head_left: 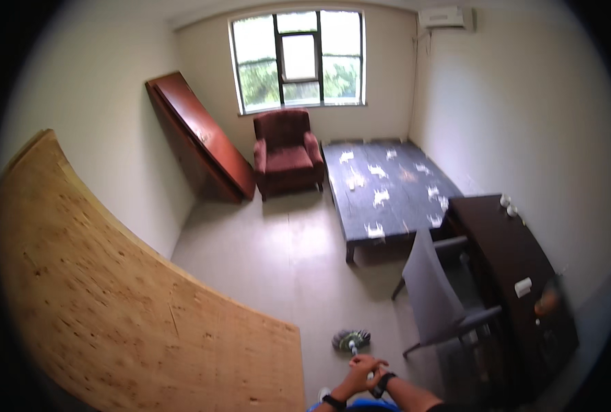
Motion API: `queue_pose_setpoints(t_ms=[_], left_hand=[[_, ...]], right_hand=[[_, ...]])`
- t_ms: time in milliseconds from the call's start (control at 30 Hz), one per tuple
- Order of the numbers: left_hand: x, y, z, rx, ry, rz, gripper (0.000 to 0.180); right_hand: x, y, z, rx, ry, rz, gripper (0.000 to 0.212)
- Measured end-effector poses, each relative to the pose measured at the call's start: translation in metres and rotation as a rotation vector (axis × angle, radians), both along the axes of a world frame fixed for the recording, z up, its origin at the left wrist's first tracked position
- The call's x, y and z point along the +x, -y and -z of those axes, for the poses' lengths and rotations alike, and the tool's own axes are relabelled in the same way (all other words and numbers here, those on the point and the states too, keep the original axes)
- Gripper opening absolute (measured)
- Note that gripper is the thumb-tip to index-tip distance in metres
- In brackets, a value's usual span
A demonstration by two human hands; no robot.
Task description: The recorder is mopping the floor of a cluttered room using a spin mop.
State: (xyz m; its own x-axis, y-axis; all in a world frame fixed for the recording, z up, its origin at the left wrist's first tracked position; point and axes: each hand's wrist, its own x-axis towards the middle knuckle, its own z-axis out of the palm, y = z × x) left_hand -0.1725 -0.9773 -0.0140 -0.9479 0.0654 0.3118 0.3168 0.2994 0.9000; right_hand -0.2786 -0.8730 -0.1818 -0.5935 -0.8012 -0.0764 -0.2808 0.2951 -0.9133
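Two-handed grip, bottom centre, with left hand point(358, 375) and right hand point(377, 375) closed around pale pole point(353, 349) of green-grey, shaggy-headed mop point(350, 337) just above in frame; presumably mopping pale grey floor point(271, 254), with clearance from grey, high-backed chair point(431, 295) at lower right called for next.

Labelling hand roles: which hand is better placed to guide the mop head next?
Probably the left hand: it appears farther forward, nearer the mop head. The right hand sits just behind; overlap obscures both grips.
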Motion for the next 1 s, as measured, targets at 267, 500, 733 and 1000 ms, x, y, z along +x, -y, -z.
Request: queue_pose_setpoints(t_ms=[267, 500, 733, 1000], left_hand=[[-0.021, 0.056, -0.001, 0.120, 0.018, 0.118, 0.014], [-0.067, 0.107, -0.039, 0.050, -0.004, 0.106, 0.010], [-0.170, 0.155, -0.051, 0.063, 0.002, -0.185, 0.012], [-0.318, 0.223, -0.042, -0.003, 0.155, -0.075, 0.009]], right_hand=[[-0.013, 0.039, -0.020, 0.044, 0.022, -0.017, 0.026], [-0.069, 0.094, -0.065, -0.014, -0.042, 0.038, 0.023], [-0.197, 0.180, -0.038, -0.251, -0.149, 0.084, 0.034], [-0.344, 0.233, 0.006, -0.269, -0.048, -0.248, 0.026]])
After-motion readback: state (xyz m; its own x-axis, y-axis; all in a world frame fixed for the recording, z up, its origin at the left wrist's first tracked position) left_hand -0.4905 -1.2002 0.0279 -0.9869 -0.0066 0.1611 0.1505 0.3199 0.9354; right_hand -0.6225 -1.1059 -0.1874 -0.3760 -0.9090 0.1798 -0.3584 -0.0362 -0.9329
